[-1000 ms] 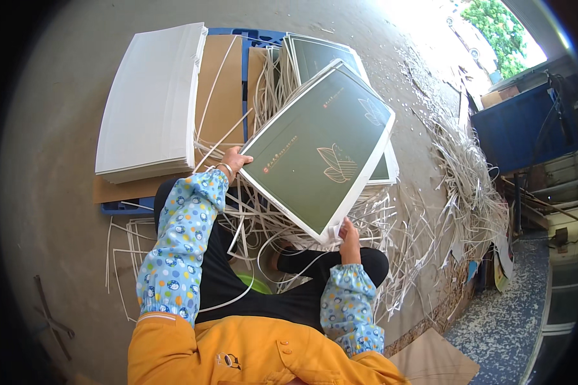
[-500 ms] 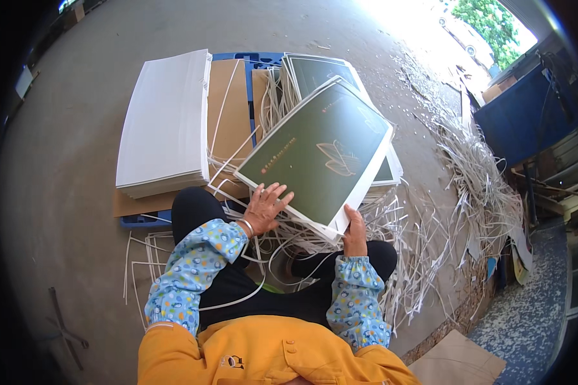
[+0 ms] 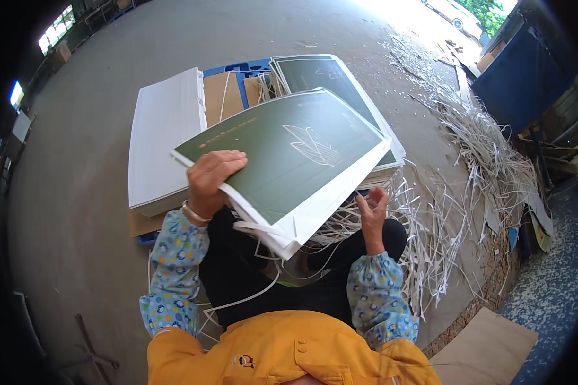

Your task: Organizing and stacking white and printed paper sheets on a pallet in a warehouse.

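Note:
A small batch of green printed sheets (image 3: 289,157) with white margins and a pale leaf drawing lies tilted over my lap. My left hand (image 3: 212,183) wraps round its left edge, fingers on top. Torn white edging strips (image 3: 257,230) hang from the near corner of the batch. My right hand (image 3: 372,215) is off the paper, just beyond its near right edge, thumb and fingers apart with nothing held. Behind lies a stack of the same green sheets (image 3: 321,74), partly hidden by the batch.
A tall stack of white sheets (image 3: 164,138) stands on the left of a blue pallet (image 3: 241,67), with brown cardboard (image 3: 221,96) between stacks. Paper strips (image 3: 424,237) litter the floor at right, heaped (image 3: 494,160) near a blue bin (image 3: 526,80). A cardboard sheet (image 3: 485,350) lies lower right.
My left hand has moved left and now grips the sheets' left edge. The batch has shifted left and turned clockwise. My right hand has let go of its near right corner.

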### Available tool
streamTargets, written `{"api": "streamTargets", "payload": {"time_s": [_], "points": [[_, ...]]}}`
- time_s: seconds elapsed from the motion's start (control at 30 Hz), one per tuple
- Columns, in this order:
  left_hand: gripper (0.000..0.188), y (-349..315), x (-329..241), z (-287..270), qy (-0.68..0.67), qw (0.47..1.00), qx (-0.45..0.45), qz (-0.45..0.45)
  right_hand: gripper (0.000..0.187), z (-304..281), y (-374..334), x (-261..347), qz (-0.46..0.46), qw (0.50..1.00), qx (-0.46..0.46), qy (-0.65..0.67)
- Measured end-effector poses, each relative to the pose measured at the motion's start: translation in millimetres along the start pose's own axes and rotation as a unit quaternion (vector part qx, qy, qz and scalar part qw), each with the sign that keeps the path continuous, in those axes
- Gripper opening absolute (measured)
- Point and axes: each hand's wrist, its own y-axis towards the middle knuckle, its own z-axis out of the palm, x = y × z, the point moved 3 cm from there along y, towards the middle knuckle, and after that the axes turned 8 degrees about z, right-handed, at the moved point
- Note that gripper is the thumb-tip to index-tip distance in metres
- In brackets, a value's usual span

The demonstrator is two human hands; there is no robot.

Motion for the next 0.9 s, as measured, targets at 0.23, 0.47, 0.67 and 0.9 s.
{"api": "streamTargets", "payload": {"time_s": [0.23, 0.47, 0.67, 0.9], "points": [[0.014, 19.9, -11.4, -81.5, -0.013, 0.999, -0.031, -0.036, 0.037, 39.1, 30.6, 78.0, -0.414, 0.858, 0.01, -0.303], [0.022, -34.4, 55.7, -140.3, -0.027, 0.946, -0.123, -0.298, 0.023, 72.8, 68.7, 186.8, -0.47, 0.844, -0.01, -0.257], [0.028, -45.4, 90.5, -64.8, -0.227, 0.82, -0.246, -0.463, 0.029, 67.3, 99.1, 285.1, -0.521, 0.736, -0.018, -0.432], [0.022, -39.2, 128.4, 70.9, -0.369, 0.789, -0.213, -0.444, 0.027, 35.5, 151.0, 304.2, -0.447, 0.712, 0.009, -0.541]]}}
